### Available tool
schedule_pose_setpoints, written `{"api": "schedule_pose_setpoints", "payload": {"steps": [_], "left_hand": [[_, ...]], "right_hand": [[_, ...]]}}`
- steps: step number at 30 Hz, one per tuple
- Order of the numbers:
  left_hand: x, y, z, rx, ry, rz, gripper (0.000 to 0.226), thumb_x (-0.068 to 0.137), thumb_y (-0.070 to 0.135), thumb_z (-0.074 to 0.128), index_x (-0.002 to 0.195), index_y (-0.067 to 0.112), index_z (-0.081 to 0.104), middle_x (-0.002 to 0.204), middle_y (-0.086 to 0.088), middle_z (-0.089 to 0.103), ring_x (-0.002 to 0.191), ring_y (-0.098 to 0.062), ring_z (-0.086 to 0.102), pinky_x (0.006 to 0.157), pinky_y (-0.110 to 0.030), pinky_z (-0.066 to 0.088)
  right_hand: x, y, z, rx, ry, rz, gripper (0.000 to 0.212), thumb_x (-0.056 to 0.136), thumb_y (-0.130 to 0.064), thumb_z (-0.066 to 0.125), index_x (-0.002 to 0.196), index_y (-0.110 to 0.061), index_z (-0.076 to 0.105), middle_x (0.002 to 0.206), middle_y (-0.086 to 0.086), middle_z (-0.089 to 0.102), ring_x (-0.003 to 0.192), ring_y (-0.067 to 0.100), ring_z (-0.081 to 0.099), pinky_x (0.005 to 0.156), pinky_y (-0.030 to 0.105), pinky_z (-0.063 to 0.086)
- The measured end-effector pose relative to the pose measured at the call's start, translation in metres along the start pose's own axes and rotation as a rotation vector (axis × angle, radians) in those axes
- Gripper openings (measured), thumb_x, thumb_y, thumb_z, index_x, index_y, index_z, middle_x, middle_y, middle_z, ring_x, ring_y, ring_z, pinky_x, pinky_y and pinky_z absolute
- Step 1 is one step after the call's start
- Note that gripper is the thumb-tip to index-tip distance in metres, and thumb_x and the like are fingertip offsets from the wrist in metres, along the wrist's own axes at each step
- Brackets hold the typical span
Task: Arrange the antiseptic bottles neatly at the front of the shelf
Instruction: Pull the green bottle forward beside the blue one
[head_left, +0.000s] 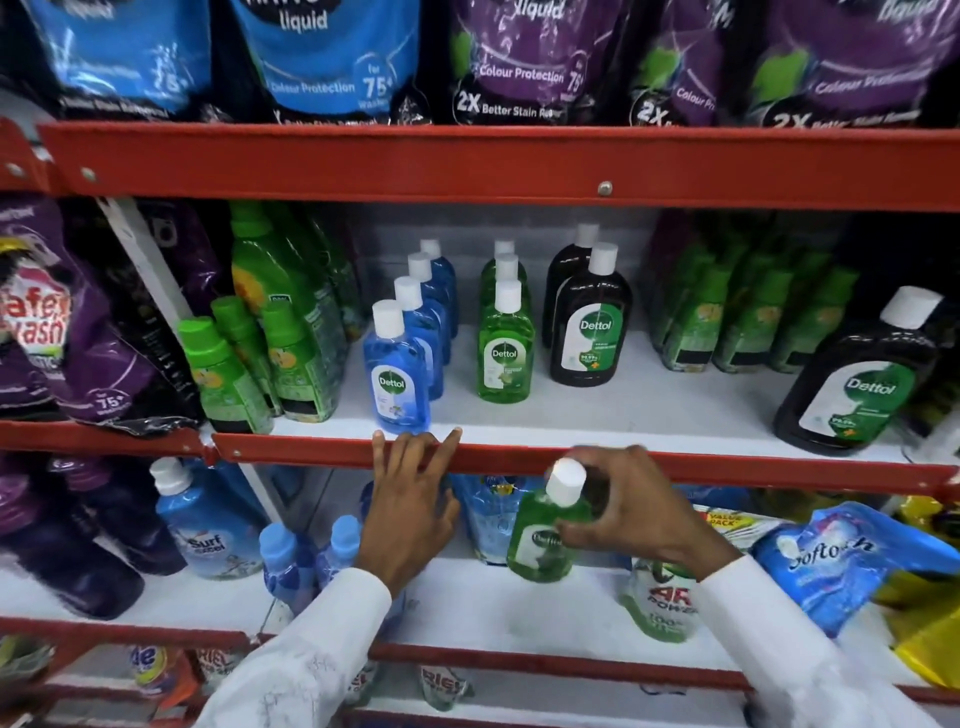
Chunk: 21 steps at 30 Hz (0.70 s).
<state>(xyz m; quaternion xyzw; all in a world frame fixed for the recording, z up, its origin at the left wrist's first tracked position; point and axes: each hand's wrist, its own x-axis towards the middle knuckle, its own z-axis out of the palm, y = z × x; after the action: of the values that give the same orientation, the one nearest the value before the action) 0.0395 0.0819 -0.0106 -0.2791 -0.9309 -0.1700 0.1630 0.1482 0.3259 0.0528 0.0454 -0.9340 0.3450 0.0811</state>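
On the middle shelf (649, 410) stand rows of antiseptic bottles with white caps: a blue row whose front bottle (395, 374) is at the shelf's front edge, a green row (505, 348) set further back, and two dark brown bottles (589, 327) behind that. A bigger brown bottle (857, 384) leans at the right front. My right hand (628, 509) grips a small green antiseptic bottle (545, 525), tilted, just below the red shelf lip. My left hand (410, 499) rests with spread fingers on that red lip (311, 452), under the blue front bottle.
Green-capped cleaner bottles (223, 374) crowd the left of the middle shelf, and more green packs (727, 322) stand at the right back. Purple and blue detergent pouches hang above. The lower shelf holds blue pouches (208, 530), small bottles and a Softouch pack (841, 556).
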Motion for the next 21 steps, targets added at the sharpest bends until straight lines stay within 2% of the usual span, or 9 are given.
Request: {"api": "schedule_pose_setpoints", "payload": {"steps": [3,6,8,9,11,12,15,19,21], "left_hand": [[0.001,0.000,0.002,-0.021,0.011,-0.012,0.079,0.075,0.028,0.072,0.147,0.027,0.040,0.125,-0.006,0.054,0.126,-0.032,0.048,0.123,-0.064,0.016],[0.001,0.000,0.002,-0.040,0.021,-0.014,0.076,0.074,0.027,0.072,0.145,0.026,0.044,0.122,-0.006,0.056,0.124,-0.033,0.051,0.122,-0.065,0.017],[0.003,0.001,0.001,-0.041,0.011,-0.008,0.074,0.075,0.027,0.070,0.145,0.027,0.045,0.122,-0.005,0.057,0.124,-0.031,0.051,0.122,-0.064,0.018],[0.003,0.002,0.002,-0.045,0.009,-0.001,0.074,0.075,0.027,0.068,0.145,0.027,0.045,0.122,-0.005,0.057,0.124,-0.030,0.050,0.122,-0.064,0.018],[0.002,0.007,0.004,-0.053,-0.009,0.011,0.075,0.075,0.027,0.068,0.145,0.028,0.044,0.123,-0.004,0.056,0.125,-0.029,0.050,0.123,-0.063,0.018],[0.002,0.009,0.004,-0.056,-0.024,0.015,0.075,0.076,0.027,0.068,0.146,0.029,0.043,0.124,-0.003,0.056,0.126,-0.029,0.049,0.123,-0.063,0.017],[0.004,0.014,0.005,-0.057,-0.043,0.034,0.075,0.078,0.027,0.066,0.148,0.030,0.039,0.128,-0.002,0.054,0.130,-0.028,0.046,0.125,-0.061,0.012],[0.005,-0.004,-0.006,-0.055,-0.027,0.017,0.075,0.080,0.026,0.065,0.149,0.032,0.037,0.129,-0.001,0.052,0.130,-0.026,0.044,0.126,-0.059,0.011],[0.003,-0.001,-0.007,-0.053,-0.029,0.017,0.074,0.082,0.028,0.064,0.150,0.032,0.035,0.131,0.000,0.052,0.132,-0.025,0.042,0.126,-0.058,0.010]], "right_hand": [[0.013,-0.044,-0.042,0.093,0.174,-0.077,0.043,0.053,-0.038,0.084,0.092,-0.030,0.071,0.080,-0.013,0.077,0.066,0.002,0.069,0.060,0.020,0.057],[0.037,-0.073,-0.067,0.131,0.325,-0.117,0.040,0.051,-0.040,0.080,0.089,-0.037,0.068,0.076,-0.027,0.074,0.062,-0.007,0.064,0.057,0.009,0.048],[0.057,-0.080,-0.075,0.103,0.371,-0.105,0.040,0.052,-0.042,0.077,0.090,-0.035,0.067,0.075,-0.031,0.072,0.067,-0.009,0.067,0.056,0.008,0.047],[0.066,-0.080,-0.076,0.084,0.385,-0.089,0.041,0.051,-0.043,0.076,0.090,-0.032,0.068,0.077,-0.027,0.074,0.072,-0.007,0.069,0.059,0.012,0.051],[0.083,-0.074,-0.074,0.033,0.385,-0.049,0.050,0.050,-0.046,0.075,0.096,-0.025,0.072,0.087,-0.012,0.078,0.083,0.003,0.073,0.071,0.025,0.059],[0.090,-0.070,-0.070,0.009,0.372,-0.028,0.055,0.050,-0.046,0.076,0.100,-0.024,0.072,0.094,-0.008,0.079,0.088,0.008,0.073,0.075,0.028,0.060],[0.110,-0.055,-0.057,-0.036,0.312,0.014,0.056,0.057,-0.036,0.084,0.110,-0.021,0.070,0.103,-0.003,0.078,0.090,0.011,0.071,0.077,0.025,0.055],[0.135,-0.058,-0.031,-0.071,0.258,0.040,0.063,0.058,-0.040,0.081,0.116,-0.020,0.066,0.105,0.000,0.077,0.089,0.016,0.073,0.077,0.027,0.055],[0.137,-0.052,-0.026,-0.029,0.262,0.070,0.067,0.060,-0.038,0.083,0.121,-0.021,0.063,0.107,0.000,0.076,0.089,0.015,0.072,0.073,0.022,0.050]]}}
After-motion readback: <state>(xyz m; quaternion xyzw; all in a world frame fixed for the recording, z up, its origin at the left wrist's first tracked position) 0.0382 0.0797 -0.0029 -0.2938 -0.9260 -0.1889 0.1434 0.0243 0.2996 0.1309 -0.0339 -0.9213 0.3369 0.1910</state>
